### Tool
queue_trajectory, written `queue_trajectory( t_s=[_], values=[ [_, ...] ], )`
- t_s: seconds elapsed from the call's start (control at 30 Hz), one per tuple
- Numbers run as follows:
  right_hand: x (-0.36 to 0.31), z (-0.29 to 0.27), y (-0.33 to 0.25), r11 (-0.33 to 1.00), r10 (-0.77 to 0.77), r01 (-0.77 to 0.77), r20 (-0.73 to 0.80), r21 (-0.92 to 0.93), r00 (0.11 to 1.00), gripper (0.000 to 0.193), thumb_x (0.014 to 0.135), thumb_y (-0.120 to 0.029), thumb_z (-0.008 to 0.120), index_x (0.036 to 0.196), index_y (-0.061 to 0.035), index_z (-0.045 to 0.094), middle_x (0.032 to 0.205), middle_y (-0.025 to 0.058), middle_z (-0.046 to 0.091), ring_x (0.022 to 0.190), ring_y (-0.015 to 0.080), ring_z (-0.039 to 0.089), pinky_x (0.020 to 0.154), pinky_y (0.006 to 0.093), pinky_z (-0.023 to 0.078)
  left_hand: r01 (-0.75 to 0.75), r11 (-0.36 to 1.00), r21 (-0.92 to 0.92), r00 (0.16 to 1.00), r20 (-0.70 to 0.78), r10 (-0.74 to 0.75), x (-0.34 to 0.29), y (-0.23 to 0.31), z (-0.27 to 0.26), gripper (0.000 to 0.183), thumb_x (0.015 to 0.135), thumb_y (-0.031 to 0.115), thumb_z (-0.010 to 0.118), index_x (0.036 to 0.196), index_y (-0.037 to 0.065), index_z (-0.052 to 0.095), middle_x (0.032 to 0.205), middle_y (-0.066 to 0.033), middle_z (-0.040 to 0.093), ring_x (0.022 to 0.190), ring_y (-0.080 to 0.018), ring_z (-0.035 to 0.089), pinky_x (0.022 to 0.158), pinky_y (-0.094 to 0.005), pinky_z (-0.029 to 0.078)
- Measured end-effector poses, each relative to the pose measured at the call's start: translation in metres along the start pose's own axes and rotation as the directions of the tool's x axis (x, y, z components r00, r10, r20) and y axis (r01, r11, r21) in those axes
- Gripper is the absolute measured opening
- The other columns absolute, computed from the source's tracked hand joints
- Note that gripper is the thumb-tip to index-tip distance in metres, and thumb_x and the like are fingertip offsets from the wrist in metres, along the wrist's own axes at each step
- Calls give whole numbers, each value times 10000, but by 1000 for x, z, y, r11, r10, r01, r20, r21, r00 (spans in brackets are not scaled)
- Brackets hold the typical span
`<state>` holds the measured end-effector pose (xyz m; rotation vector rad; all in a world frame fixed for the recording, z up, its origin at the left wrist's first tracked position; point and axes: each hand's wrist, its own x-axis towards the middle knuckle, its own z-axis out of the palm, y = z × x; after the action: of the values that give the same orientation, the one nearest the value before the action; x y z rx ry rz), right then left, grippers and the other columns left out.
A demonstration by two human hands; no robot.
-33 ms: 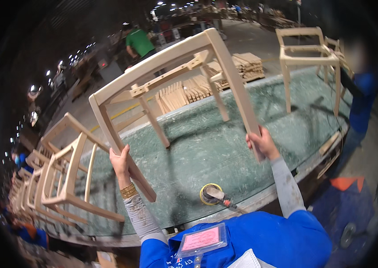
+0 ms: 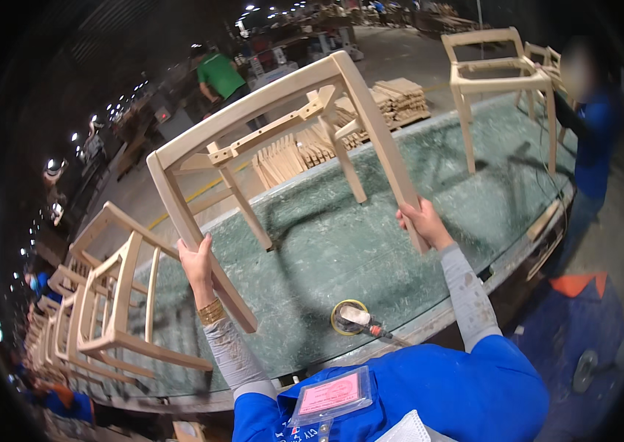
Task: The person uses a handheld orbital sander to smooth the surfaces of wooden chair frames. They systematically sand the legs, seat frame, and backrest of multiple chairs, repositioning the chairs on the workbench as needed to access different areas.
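I hold a pale wooden chair frame [image 2: 249, 107] over the green-topped worktable [image 2: 319, 258]. Its broad, curved top rail slants up toward the right. My left hand [image 2: 195, 265] is wrapped round the near left leg, and my right hand [image 2: 428, 223] grips the near right leg close to its lower end. The two far legs point down at the tabletop; whether they touch it I cannot tell. Between my arms, near the table's front edge, lies a round sander [image 2: 352, 317] with a yellow rim and a hose.
Several bare chair frames [image 2: 117, 302] stand in a row at the left. Another chair frame [image 2: 503, 81] stands on the table at the far right, beside a co-worker in blue [image 2: 596, 140]. Stacked wooden parts [image 2: 397, 103] lie beyond the table, where a person in green [image 2: 220, 77] bends.
The view has turned slightly, shifting the background leftward. My right hand and the near right leg sit a little further up and left; both hands keep their hold.
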<state>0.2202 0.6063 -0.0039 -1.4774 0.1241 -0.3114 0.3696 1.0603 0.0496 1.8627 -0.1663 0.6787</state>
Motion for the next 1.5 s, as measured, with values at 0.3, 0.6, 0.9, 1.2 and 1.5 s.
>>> queue_trajectory(
  t_s=[0.3, 0.6, 0.9, 1.2, 1.5],
  values=[
    [-78, 111, 74, 568, -496, 519, 238, -639, 835, 666, 711, -269, 699, 1308, -145, 430, 1339, 206, 357, 1266, 390, 318, 1028, 475, 303, -13, 963, 269, 998, -51, 28, 33, 33, 26, 422, 756, 255, 683, 1042, -17, 531, 881, -139, 618, 817, -232, 606, 745, -354, 471],
    [-110, 157, 205, 329, 22, 260, 283, -908, 959, 363, 796, -212, 594, 1137, -207, 467, 1065, 202, 463, 803, 389, 611, 585, 475, 493, -33, 949, 314, 998, -39, 48, 29, 52, 45, 382, 747, 224, 679, 1000, -15, 522, 862, -151, 621, 791, -256, 610, 728, -367, 475],
    [-78, 106, 86, 649, 8, 257, 344, -716, 939, 646, 678, -274, 712, 1272, -283, 457, 1000, 189, 485, 807, 421, 586, 734, 454, 504, 3, 968, 250, 998, -59, 13, 4, 55, 41, 370, 752, 190, 687, 1015, -5, 515, 878, -149, 621, 816, -256, 614, 739, -365, 471],
    [43, 13, -177, 448, -741, 325, -143, -833, 656, 673, 674, -245, 763, 1276, -239, 462, 989, 182, 513, 851, 373, 595, 757, 429, 507, -25, 988, 154, 993, -106, 42, -47, 66, 42, 352, 758, 137, 661, 1041, 4, 499, 869, -132, 603, 810, -242, 591, 764, -346, 459],
    [86, 12, -193, 306, -738, 265, -52, -914, 673, 614, 683, -270, 734, 1243, -295, 484, 984, 154, 484, 870, 366, 597, 766, 436, 507, -41, 995, 88, 994, -102, 50, -79, 68, 33, 338, 724, 63, 637, 1023, 6, 492, 788, -97, 570, 726, -173, 564, 689, -305, 462]
  ],
)
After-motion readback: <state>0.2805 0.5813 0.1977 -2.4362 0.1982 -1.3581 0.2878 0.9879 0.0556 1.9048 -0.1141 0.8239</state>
